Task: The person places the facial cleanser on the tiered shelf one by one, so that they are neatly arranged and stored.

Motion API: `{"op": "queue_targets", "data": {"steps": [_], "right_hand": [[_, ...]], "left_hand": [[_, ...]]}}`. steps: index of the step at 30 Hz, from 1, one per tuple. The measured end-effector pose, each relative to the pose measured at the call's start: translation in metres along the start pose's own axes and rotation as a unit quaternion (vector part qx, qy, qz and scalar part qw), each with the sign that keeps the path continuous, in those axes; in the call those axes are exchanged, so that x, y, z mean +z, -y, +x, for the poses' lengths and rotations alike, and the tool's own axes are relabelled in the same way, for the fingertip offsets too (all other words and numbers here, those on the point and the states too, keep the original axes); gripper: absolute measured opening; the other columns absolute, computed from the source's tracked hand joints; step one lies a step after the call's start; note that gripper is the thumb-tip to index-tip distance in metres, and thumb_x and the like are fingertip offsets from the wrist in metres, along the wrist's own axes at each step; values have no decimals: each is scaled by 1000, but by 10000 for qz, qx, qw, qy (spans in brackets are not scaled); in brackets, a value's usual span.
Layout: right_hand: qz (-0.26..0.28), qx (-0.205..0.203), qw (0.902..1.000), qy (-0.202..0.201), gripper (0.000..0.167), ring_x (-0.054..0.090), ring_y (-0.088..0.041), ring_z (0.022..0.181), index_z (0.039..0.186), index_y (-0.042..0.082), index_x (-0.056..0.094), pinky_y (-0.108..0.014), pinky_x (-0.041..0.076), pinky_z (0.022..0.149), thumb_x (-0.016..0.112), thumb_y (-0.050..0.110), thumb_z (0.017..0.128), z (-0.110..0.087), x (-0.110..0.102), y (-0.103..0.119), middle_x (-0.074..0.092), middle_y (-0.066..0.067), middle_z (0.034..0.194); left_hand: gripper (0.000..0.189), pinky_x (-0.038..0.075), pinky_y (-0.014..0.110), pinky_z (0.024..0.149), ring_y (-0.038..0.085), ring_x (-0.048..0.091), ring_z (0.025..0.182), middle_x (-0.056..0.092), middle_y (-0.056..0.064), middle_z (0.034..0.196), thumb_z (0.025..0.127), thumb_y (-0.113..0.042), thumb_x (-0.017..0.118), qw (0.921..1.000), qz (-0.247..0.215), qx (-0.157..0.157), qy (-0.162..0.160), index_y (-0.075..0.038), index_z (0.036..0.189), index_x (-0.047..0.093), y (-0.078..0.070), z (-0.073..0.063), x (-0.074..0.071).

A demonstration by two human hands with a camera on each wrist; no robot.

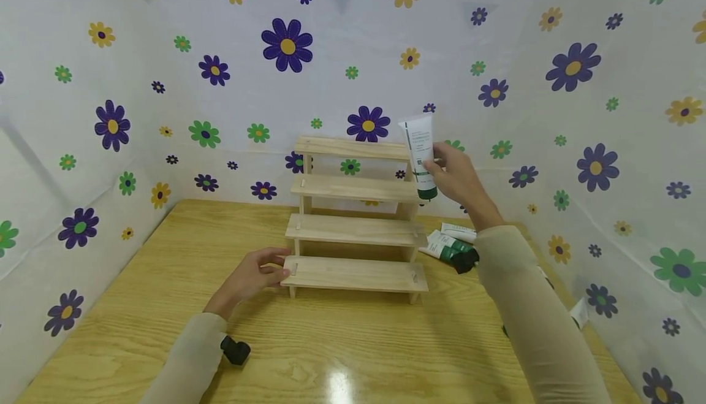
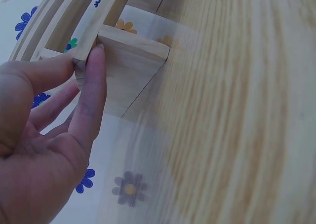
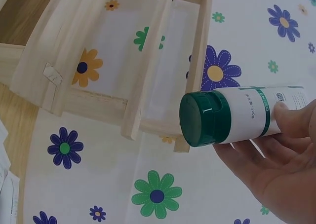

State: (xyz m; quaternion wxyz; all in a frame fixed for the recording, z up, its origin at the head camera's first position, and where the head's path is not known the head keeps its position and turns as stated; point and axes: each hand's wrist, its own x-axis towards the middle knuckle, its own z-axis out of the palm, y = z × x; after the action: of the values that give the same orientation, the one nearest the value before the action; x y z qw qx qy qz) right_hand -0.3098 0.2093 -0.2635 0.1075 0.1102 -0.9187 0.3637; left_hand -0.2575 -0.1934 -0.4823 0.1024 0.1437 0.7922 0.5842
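A wooden stepped rack (image 1: 355, 230) with several shelves stands on the table against the flowered backdrop. My left hand (image 1: 250, 278) pinches the left end of its lowest shelf (image 2: 106, 24) between thumb and fingers. In my right hand (image 1: 458, 174) is a white squeeze tube (image 1: 420, 152) with a dark green cap (image 3: 205, 118). The tube is held cap down, in front of the right end of the upper shelves. Thumb on one side and fingers on the other grip it in the right wrist view.
More white and green tubes (image 1: 444, 246) lie on the table right of the rack, partly behind the right forearm. Another white tube (image 1: 579, 313) shows beyond that sleeve. White cloth with printed flowers (image 1: 287, 45) encloses the wooden table (image 1: 309, 343) at the back and sides.
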Motion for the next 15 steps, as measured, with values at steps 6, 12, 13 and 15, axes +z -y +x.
{"op": "queue_targets", "data": {"steps": [6,12,13,15], "right_hand": [[98,-37,9999,-74,48,51,-46,138,155,1,40,-64,43,116,50,12,109,2,3,2,52,-25,150],[270,-111,9995,-135,47,52,-46,139,153,1,41,-63,43,116,50,10,108,5,4,6,53,-25,148],[301,-122,9994,-142,47,52,-46,138,153,0,41,-62,44,116,50,10,108,6,5,6,53,-25,148],[347,-151,9991,-172,47,53,-45,137,153,0,42,-62,45,116,50,10,108,8,6,7,54,-26,146]], "left_hand": [[53,65,32,84,23,71,108,59,27,131,99,-13,70,10000,48,-66,-19,0,147,52,0,-1,0],[53,65,33,85,25,71,109,59,27,133,99,-13,69,9999,27,-94,-41,-2,148,51,0,-1,0],[53,65,34,86,25,71,109,59,27,134,100,-13,69,10000,22,-89,-38,-2,148,51,0,-1,0],[53,65,34,86,24,71,109,59,27,134,100,-13,69,10000,7,-78,-42,-1,148,51,0,-1,-1]]}}
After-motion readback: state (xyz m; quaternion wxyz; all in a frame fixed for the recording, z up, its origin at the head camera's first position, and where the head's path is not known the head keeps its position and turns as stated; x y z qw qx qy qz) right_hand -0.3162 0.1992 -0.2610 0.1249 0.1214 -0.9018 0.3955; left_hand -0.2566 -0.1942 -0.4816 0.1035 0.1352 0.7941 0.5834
